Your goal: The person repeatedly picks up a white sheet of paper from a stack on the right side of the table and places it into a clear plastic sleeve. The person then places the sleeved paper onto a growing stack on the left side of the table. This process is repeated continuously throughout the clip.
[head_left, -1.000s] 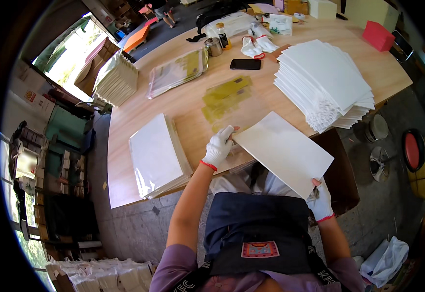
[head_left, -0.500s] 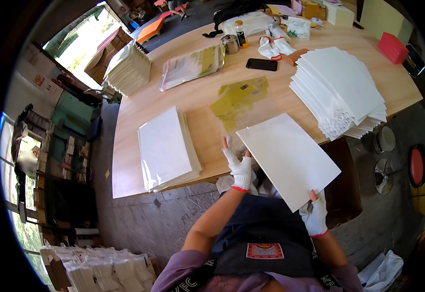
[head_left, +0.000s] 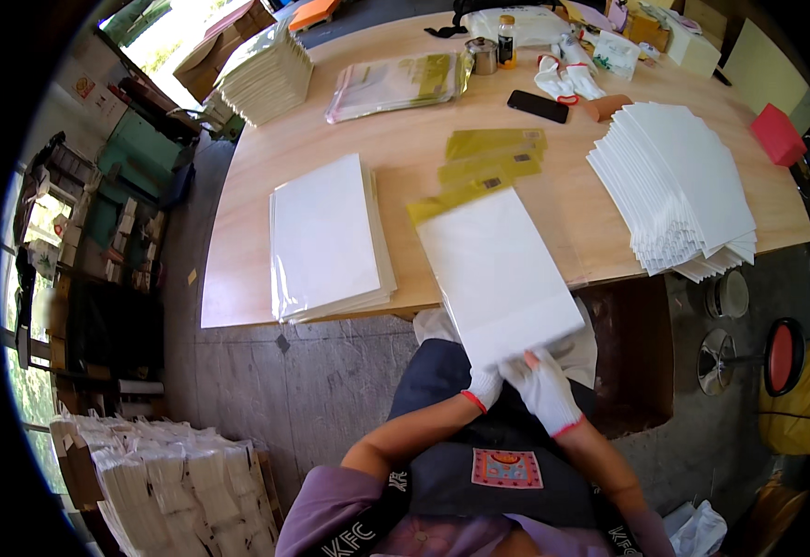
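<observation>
A white board lies inside a clear plastic sleeve with a yellow-green band at its far end. The sleeve slants from the tabletop over the near edge toward my lap. Both my hands wear white knitted gloves with bare fingertips. My right hand pinches the near end of the board. My left hand holds the sleeve at its near left corner, with its fingers mostly hidden underneath. Beyond it lie several flat, banded sleeves. To the left is a stack of sleeved boards; to the right, a fanned pile of white boards.
At the back are a phone, a metal pot, a bottle, spare gloves and a pack of sleeves. A taller stack stands far left. Below the table edge sit an open carton and a stool.
The white board has gone from bare in my right hand to inside a sleeve. Both hands have come together at its near end, and the sleeve has moved nearer to me.
</observation>
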`<state>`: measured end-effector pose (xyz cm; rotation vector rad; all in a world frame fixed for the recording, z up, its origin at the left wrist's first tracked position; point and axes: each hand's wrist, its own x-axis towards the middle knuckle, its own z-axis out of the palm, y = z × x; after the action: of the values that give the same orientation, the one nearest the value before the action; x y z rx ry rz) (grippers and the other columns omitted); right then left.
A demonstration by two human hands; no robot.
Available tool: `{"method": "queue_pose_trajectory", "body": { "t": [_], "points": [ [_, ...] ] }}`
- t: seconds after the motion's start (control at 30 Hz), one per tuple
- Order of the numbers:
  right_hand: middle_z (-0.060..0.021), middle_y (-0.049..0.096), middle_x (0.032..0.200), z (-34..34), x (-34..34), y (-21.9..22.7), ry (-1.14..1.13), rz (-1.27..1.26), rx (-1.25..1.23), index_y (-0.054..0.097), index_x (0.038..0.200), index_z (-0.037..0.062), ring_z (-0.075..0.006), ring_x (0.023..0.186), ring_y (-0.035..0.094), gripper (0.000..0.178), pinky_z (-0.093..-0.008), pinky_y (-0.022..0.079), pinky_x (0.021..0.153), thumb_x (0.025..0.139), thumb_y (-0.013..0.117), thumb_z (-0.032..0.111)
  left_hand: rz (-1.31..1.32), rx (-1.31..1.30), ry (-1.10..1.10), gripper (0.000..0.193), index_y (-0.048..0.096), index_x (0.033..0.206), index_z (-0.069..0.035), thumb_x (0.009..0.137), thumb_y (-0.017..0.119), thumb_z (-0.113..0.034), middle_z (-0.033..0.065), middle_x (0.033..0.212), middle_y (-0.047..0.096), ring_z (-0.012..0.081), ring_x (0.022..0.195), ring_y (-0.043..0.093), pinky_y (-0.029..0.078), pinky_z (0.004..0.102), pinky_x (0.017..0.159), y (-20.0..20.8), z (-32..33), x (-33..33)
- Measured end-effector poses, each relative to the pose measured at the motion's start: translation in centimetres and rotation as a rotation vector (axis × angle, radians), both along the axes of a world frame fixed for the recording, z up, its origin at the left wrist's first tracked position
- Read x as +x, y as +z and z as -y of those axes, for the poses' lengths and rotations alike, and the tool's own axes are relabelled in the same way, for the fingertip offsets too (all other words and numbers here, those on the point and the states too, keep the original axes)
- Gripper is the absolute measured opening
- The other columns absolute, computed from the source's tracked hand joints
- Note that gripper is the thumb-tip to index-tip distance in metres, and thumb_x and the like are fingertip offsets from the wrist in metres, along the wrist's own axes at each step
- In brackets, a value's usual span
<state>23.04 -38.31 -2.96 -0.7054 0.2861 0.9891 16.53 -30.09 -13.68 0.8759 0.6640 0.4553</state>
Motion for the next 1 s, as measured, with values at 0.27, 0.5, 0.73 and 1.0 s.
{"method": "queue_pose_trajectory", "body": {
  "t": [0.27,0.5,0.73,1.0],
  "points": [
    [-0.0122,0.063,0.088,-2.8,4.2,1.3,0.390,0.414,-0.215,0.043,0.127,0.0012,-0.0187,0.061,0.063,0.036,-0.0275,0.053,0.052,0.096,0.043,0.021,-0.071,-0.394,-0.333,0.029,0.050,0.119,-0.008,0.091,0.047,-0.014,0.0034,0.100,0.061,0.0168,0.082,0.062,0.053,0.0309,0.070,8.9,-4.9,-0.5],
    [-0.0087,0.063,0.069,-6.6,2.2,3.9,0.709,1.632,-0.573,0.054,0.097,0.0088,-0.0199,0.057,0.062,0.014,-0.0325,0.047,0.051,0.087,0.053,0.018,-0.266,-0.067,-0.134,0.034,0.055,0.110,0.002,0.092,0.055,-0.027,0.0111,0.095,0.064,0.0181,0.080,0.064,0.054,0.0309,0.069,11.1,-9.5,-4.7],
    [-0.0058,0.062,0.062,-9.3,1.4,3.0,0.622,2.160,-0.502,0.050,0.086,0.0131,-0.0239,0.053,0.062,0.011,-0.0373,0.047,0.044,0.085,0.052,0.024,-0.277,-0.094,-0.138,0.030,0.057,0.103,0.005,0.091,0.055,-0.022,0.0119,0.091,0.065,0.0194,0.074,0.065,0.055,0.0317,0.065,10.5,-10.6,-5.3],
    [-0.0057,0.062,0.073,-6.0,3.6,5.7,0.688,1.044,-0.291,0.054,0.084,0.0102,-0.0142,0.061,0.063,0.004,-0.0265,0.047,0.045,0.086,0.056,0.008,-0.277,-0.035,-0.007,0.027,0.060,0.093,0.004,0.090,0.057,-0.023,0.0127,0.085,0.066,0.0175,0.065,0.065,0.055,0.0283,0.060,10.8,-10.8,-5.2]
  ]
}}
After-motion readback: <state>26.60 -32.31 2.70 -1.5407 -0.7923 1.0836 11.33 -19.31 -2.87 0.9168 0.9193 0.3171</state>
